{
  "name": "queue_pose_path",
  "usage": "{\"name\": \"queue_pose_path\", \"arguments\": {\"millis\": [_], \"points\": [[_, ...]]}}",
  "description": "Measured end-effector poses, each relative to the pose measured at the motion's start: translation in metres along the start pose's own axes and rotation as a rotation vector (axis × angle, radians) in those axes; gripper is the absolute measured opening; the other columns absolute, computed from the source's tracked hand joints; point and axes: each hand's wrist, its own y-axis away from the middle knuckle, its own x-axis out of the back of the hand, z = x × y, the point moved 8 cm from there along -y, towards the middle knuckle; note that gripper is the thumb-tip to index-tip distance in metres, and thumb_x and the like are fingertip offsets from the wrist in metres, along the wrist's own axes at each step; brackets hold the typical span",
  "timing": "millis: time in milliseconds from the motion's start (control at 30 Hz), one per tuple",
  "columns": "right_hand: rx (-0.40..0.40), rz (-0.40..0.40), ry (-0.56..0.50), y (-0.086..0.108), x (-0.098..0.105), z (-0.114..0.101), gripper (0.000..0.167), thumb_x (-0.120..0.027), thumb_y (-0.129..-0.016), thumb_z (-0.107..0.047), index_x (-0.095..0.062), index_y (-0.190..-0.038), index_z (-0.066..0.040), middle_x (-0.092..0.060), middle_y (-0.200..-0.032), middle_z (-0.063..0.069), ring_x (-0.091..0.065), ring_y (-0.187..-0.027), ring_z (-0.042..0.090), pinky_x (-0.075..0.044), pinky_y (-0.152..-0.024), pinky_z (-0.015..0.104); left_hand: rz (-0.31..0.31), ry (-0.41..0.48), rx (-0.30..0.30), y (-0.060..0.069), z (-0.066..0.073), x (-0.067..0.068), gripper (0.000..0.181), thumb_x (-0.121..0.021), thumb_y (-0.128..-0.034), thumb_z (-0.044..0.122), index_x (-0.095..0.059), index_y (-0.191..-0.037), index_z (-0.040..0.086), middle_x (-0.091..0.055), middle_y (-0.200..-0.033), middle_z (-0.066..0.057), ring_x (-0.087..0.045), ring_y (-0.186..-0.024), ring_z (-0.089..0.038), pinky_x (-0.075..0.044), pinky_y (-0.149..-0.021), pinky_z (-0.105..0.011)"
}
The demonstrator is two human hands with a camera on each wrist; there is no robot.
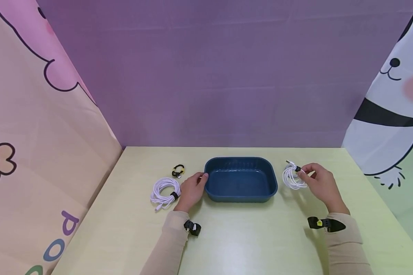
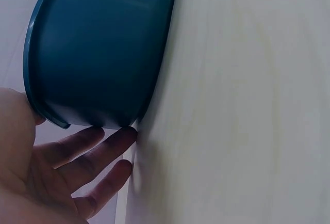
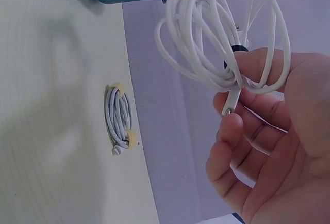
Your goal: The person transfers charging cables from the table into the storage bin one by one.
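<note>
1. Your tray [image 1: 241,185] is showing plain dark blue, teal in the wrist views.
2. The coil [image 3: 188,33] in your right hand [image 1: 320,187] is showing white, its strap [image 1: 298,169] black.
3. The left coil [image 1: 157,194] is showing white, its tie [image 1: 174,195] black.
4. The small loop [image 1: 175,173] is mixing black and yellow.
5. In your right wrist view, a cable [image 3: 119,115] is showing grey, its bands [image 3: 133,139] yellow.
6. You are wearing beige sleeves [image 1: 173,236].
7. Your table [image 1: 254,236] is showing pale yellow, the back cloth [image 1: 206,76] plain purple.
8. The left cloth [image 1: 55,152] is carrying a black-outlined orange flower [image 1: 2,152] on pale pink.
9. The right cloth [image 1: 406,194] is carrying a black-and-white figure [image 1: 382,110] with a pink cheek [image 1: 411,97].
</note>
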Motion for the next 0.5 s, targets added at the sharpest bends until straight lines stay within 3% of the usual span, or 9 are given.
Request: {"name": "queue_pose_path", "arguments": {"millis": [500], "points": [[-0.005, -0.003, -0.007, -0.0006, -0.0049, -0.0065, 0.027, -0.064, -0.101, -0.027, -0.064, -0.111, -0.002, -0.064, -0.092, 0.014, -0.051, -0.073, 0.019, -0.043, -0.056, 0.027, -0.005, 0.011, 0.003, 0.0004, -0.0013, -0.0003, 0.043, -0.047, -0.1072, 0.042, -0.071, -0.125, 0.010, -0.076, -0.114, -0.011, -0.068, -0.113, -0.034, -0.036, -0.102, -0.057]]}}
